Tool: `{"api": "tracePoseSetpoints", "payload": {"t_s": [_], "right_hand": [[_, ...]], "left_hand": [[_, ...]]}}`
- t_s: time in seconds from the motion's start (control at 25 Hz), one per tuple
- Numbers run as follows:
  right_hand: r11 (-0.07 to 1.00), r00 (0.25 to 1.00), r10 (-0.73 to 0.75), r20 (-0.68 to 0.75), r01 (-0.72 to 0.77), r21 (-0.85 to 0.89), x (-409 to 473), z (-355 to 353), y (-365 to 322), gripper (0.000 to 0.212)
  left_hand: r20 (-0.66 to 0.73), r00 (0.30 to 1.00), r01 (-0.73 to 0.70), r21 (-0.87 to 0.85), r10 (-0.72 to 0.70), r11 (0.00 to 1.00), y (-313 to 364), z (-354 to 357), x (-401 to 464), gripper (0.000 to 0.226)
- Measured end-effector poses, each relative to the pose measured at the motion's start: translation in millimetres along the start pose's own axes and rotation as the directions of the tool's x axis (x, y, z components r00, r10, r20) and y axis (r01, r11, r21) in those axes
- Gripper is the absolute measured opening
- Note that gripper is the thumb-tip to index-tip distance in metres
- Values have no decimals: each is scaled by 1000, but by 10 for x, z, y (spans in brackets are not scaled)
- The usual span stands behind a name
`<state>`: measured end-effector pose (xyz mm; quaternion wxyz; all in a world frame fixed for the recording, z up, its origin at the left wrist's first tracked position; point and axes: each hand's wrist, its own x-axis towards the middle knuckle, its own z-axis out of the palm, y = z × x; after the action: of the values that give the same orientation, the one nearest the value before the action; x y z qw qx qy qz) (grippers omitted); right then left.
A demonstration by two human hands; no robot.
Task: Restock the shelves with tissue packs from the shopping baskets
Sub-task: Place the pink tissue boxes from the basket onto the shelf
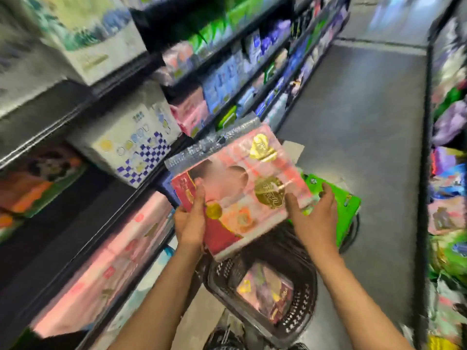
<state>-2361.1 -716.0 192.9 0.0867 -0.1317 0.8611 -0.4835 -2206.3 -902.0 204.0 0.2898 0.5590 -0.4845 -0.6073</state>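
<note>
Centre of frame: pink tissue pack [242, 183], flat and tilted, raised above the black shopping basket [298, 322] at lower centre. Left hand [190, 223] at the pack's lower-left corner, thumb laid over the printed face, other fingers hidden beneath. Right hand [314, 215] at the pack's right edge, fingers spread and lightly curled; whether closed on the pack or merely steadying it, hard to tell through the motion blur. Second pink pack [265, 294] lying in the basket. Green pack [338, 208] right of centre, behind the right hand. Shelving [83, 251] along the left of the frame; matching pink stock [106, 269] on the lower-left tier, white cartons [131, 142] on tiers above.

Probable step: transfer of the raised pack to the shelf. Recommended handling: support at both edges, since soft wrapping sags under a one-sided grip; face kept outward; alignment with the matching pink row at lower left; entry edge-first, then a flat push to the back.
</note>
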Motion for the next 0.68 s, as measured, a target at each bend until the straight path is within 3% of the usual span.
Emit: {"api": "tracePoseSetpoints", "payload": {"t_s": [0.04,0.12,0.2,0.36,0.4,0.48,0.56,0.68], "right_hand": [[987,993,79,90,-90,135,-48,83,-145,110],[877,945,95,313,-228,423,-221,325,-485,101],[746,935,25,354,-254,616,-335,555,-774,101],[630,885,-115,452,-287,722,-474,787,-1418,100],[629,856,-166,489,-290,721,-514,848,-1589,96],[644,810,-266,522,-254,722,-571,961,-1909,84],[652,750,-362,554,-221,725,-682,1124,-2293,89],[673,658,-463,594,-175,719,-980,1405,-2898,99]], "left_hand": [[-23,1000,4,-74,-6,997,74,-49,-147,73],[-112,993,-64,-186,43,980,137,-105,-404,62],[-202,976,-134,-262,81,956,229,-168,-579,43],[-349,936,-178,-363,44,915,515,-856,-594,65],[-440,895,-251,-363,72,897,611,-1189,-557,69],[-531,803,-467,-277,271,840,855,-1871,-493,67],[-469,753,-564,-95,462,821,1189,-2480,-490,49],[-242,805,-541,74,542,838,1543,-3036,-480,45]]}}
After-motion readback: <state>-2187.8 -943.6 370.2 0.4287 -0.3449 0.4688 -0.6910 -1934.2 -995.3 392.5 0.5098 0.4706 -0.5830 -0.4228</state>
